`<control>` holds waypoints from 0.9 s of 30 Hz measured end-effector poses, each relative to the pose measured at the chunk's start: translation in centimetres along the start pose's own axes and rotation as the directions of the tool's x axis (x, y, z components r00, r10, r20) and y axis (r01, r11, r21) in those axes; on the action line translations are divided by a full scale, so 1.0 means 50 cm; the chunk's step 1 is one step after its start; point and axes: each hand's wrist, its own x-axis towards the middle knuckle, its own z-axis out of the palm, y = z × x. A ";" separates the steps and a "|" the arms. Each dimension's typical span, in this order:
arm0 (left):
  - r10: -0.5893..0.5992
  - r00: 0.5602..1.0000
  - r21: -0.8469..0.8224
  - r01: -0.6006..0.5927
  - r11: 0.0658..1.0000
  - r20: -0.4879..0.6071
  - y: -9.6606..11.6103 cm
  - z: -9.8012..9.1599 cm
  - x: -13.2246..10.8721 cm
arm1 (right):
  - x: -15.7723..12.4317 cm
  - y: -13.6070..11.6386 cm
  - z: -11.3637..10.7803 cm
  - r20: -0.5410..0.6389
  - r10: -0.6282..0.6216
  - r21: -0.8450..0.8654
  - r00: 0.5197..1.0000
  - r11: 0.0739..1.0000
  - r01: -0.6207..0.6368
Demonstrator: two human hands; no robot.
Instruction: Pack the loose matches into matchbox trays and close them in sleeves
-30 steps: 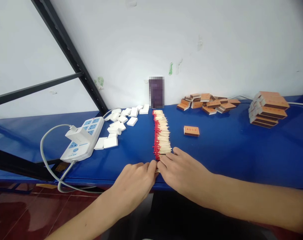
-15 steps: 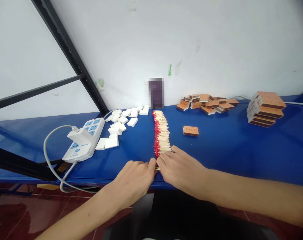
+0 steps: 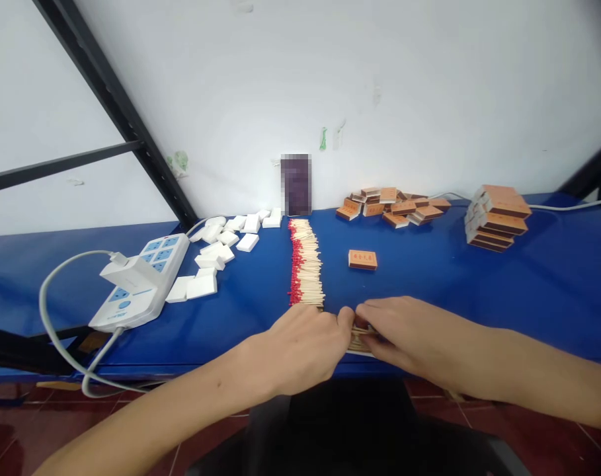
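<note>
At the front edge of the table, my left hand (image 3: pixel 313 344) and my right hand (image 3: pixel 404 330) meet, both closed. A small bunch of matches (image 3: pixel 358 341) shows between them, gripped at its ends, lying crosswise. Under it a thin white edge shows; what it belongs to is mostly hidden by my fingers. Just beyond my left hand runs a long row of loose matches (image 3: pixel 307 264), red heads to the left, its near end hidden by that hand. An orange matchbox (image 3: pixel 363 260) lies alone on the blue table, beyond my right hand.
Small white boxes (image 3: pixel 201 286) lie scattered at left, beside a white power strip (image 3: pixel 146 277) with a plugged-in adapter and cable. Orange matchboxes are heaped (image 3: pixel 403 207) near the wall, with a stack (image 3: pixel 498 218) at right. A pixelated dark rectangle (image 3: pixel 296 185) stands behind the match row.
Both hands have moved right, away from the near end of the match row, and the bunch of matches between them shows more. The camera view has shifted slightly right.
</note>
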 end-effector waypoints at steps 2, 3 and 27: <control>0.002 1.000 -0.024 -0.002 1.000 -0.017 0.002 0.008 0.001 | -0.008 0.009 0.010 0.024 0.017 0.095 1.000 0.995 -0.019; -0.007 1.000 -0.038 0.007 0.999 -0.025 0.002 0.011 0.000 | -0.009 0.012 0.014 0.032 0.021 0.128 0.999 0.991 -0.025; -0.286 0.877 -0.377 0.133 0.917 -0.386 0.028 0.101 -0.069 | 0.004 0.022 -0.005 0.098 0.066 0.355 0.993 0.930 -0.097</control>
